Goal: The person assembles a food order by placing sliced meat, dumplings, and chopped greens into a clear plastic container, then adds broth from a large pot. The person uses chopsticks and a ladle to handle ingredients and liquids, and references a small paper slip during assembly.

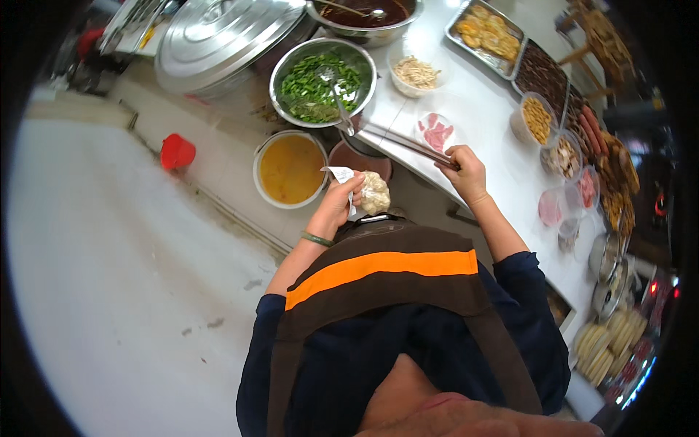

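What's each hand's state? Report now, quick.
Left hand: closed, holding a white paper slip and a small bag of pale food.
Right hand: closed on a long utensil, type unclear.

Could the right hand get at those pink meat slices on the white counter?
Probably yes: the right hand is close to the pink meat slices, and nothing visible covers them. It holds a long utensil, though, so it isn't empty for picking them up.
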The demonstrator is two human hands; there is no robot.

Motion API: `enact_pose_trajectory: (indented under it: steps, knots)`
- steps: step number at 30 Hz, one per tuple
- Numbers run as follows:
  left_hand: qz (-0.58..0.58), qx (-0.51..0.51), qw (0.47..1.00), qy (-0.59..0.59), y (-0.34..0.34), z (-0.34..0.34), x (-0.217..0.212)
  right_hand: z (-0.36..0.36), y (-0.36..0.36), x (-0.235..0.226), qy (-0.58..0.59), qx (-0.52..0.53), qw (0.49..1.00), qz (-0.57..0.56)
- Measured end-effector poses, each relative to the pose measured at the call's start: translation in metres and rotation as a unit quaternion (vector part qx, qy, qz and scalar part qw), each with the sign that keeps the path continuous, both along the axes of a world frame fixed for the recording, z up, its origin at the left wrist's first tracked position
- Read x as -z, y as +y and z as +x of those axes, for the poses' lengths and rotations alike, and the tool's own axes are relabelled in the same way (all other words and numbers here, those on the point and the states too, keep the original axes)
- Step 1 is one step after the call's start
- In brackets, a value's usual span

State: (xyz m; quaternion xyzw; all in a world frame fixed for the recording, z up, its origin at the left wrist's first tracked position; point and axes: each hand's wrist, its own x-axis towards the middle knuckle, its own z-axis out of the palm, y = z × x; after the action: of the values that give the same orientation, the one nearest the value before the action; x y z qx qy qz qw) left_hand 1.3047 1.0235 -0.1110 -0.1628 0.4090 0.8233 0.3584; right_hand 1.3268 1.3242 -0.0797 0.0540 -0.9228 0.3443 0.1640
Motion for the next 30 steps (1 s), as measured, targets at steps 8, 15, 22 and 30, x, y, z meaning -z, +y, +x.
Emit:
enact_pose_trajectory:
  steps: [8,15,22,30]
  knots:
    - [-0.023,0.101,0.994,0.013,0.004,-0.031,-0.001,0.049,0.089,0.001,0.006,0.422,0.899,-0.114]
    - [-0.033,0.136,0.989,0.042,0.050,-0.026,-0.005,0.037,0.197,0.038,-0.106,0.443,0.862,0.224]
    - [-0.019,0.099,0.995,0.013,0.073,-0.006,-0.007,0.027,0.229,0.038,-0.204,0.346,0.880,0.252]
    - [-0.040,0.044,0.998,0.002,0.077,0.004,0.006,0.031,0.192,-0.008,-0.059,0.282,0.899,0.329]
